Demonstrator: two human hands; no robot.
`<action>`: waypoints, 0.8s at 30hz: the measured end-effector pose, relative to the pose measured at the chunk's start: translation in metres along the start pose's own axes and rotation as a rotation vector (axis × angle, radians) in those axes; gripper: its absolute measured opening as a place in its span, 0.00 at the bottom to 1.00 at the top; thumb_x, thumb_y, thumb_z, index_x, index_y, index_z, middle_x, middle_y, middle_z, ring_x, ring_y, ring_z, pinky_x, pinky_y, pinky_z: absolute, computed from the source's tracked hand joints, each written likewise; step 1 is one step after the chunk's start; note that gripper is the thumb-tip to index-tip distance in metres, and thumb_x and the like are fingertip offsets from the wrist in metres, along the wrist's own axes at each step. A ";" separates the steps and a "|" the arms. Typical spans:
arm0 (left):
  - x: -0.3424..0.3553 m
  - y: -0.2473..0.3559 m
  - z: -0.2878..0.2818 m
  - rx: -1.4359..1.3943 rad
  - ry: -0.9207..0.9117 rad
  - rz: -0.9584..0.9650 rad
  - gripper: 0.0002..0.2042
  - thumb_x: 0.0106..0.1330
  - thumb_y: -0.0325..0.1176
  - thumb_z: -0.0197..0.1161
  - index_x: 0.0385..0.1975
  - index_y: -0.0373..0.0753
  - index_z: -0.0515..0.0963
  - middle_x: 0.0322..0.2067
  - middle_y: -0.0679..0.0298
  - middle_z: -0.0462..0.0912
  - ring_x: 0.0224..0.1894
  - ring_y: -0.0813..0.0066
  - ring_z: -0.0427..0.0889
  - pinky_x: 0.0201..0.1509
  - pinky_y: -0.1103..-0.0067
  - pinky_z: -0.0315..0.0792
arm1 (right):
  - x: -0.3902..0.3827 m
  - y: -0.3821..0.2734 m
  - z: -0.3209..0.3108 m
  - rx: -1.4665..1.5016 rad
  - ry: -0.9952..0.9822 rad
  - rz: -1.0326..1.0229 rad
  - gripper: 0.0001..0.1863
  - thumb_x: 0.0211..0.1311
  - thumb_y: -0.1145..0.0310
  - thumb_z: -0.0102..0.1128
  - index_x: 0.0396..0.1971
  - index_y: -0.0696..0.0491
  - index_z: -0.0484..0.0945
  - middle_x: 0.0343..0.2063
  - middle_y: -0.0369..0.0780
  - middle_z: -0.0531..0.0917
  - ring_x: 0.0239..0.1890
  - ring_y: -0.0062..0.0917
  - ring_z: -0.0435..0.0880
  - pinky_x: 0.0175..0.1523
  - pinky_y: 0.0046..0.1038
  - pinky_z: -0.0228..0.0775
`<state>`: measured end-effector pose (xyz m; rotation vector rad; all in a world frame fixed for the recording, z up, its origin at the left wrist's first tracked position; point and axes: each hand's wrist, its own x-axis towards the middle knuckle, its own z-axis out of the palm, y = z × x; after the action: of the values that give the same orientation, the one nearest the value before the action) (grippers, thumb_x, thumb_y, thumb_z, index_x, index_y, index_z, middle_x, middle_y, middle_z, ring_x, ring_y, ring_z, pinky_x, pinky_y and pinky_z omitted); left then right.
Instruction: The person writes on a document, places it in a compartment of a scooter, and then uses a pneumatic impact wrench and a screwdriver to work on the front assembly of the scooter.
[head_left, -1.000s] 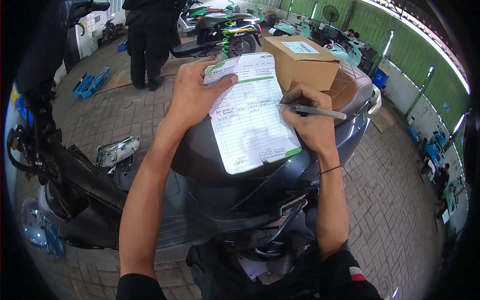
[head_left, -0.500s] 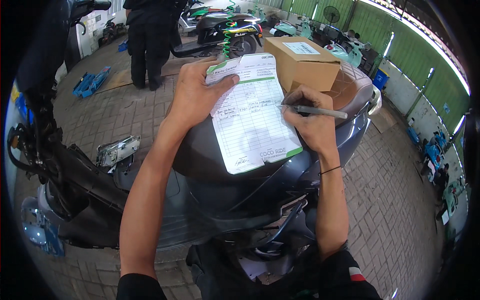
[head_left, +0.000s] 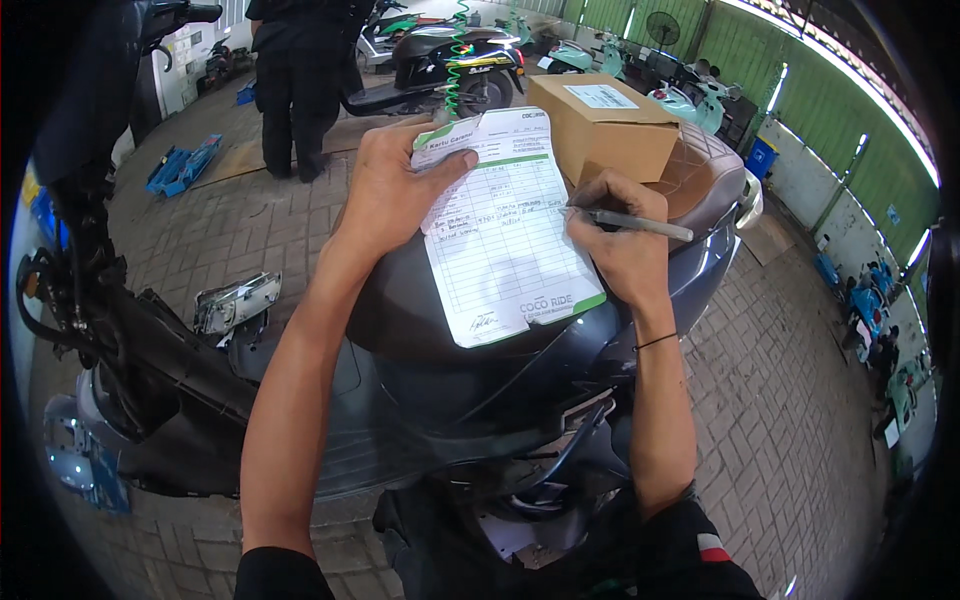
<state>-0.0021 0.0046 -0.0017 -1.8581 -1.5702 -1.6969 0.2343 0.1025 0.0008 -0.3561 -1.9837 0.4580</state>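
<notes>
My left hand (head_left: 395, 180) grips the top left of a white paper form (head_left: 515, 260) with green bands, its thumb over the front. The form, covered in a grid with handwriting, lies tilted on the dark seat (head_left: 390, 300) of a blue-grey scooter. My right hand (head_left: 625, 235) is closed around a grey pen (head_left: 660, 224), its tip at the form's right side, around the middle rows. A brown cardboard box (head_left: 615, 140) sits behind the form on the scooter's brown quilted rear seat (head_left: 705, 170).
Handlebar parts (head_left: 110, 300) stand at the left, near loose metal pieces (head_left: 230, 300). A person in dark clothes (head_left: 295, 90) stands behind, by a blue toolbox (head_left: 185, 165) and a black scooter (head_left: 450, 75). A green hose (head_left: 453, 75) hangs down. More scooters (head_left: 870, 300) line the right wall.
My right hand and pen have shifted very slightly on the form over the last second. My left hand and the form are almost unchanged.
</notes>
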 end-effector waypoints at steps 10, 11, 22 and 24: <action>0.001 0.001 0.001 -0.001 0.008 0.002 0.13 0.62 0.30 0.72 0.42 0.28 0.84 0.29 0.62 0.86 0.30 0.82 0.81 0.34 0.80 0.74 | 0.000 0.002 0.002 0.005 0.015 -0.003 0.06 0.44 0.78 0.67 0.24 0.60 0.79 0.21 0.39 0.83 0.24 0.17 0.80 0.32 0.21 0.71; 0.001 0.001 0.000 0.001 0.014 0.016 0.13 0.62 0.30 0.72 0.42 0.28 0.84 0.28 0.62 0.86 0.30 0.82 0.81 0.34 0.80 0.74 | 0.000 -0.001 0.002 -0.001 0.018 0.005 0.07 0.44 0.78 0.67 0.24 0.61 0.79 0.21 0.39 0.83 0.24 0.17 0.80 0.32 0.21 0.71; 0.000 0.004 0.001 -0.018 0.014 -0.028 0.13 0.61 0.30 0.71 0.40 0.28 0.83 0.29 0.58 0.87 0.29 0.77 0.83 0.34 0.78 0.75 | -0.001 0.000 0.002 -0.025 0.024 0.010 0.06 0.44 0.79 0.67 0.23 0.60 0.78 0.20 0.38 0.82 0.23 0.17 0.80 0.32 0.21 0.71; -0.001 0.005 0.000 -0.016 0.008 -0.034 0.13 0.62 0.30 0.71 0.41 0.28 0.83 0.29 0.60 0.87 0.29 0.81 0.83 0.34 0.80 0.75 | -0.002 0.000 0.001 -0.012 0.056 0.029 0.06 0.45 0.79 0.67 0.23 0.60 0.78 0.20 0.38 0.82 0.24 0.17 0.79 0.32 0.21 0.71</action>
<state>0.0021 0.0022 -0.0005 -1.8398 -1.5992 -1.7335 0.2342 0.1009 -0.0013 -0.4019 -1.9301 0.4500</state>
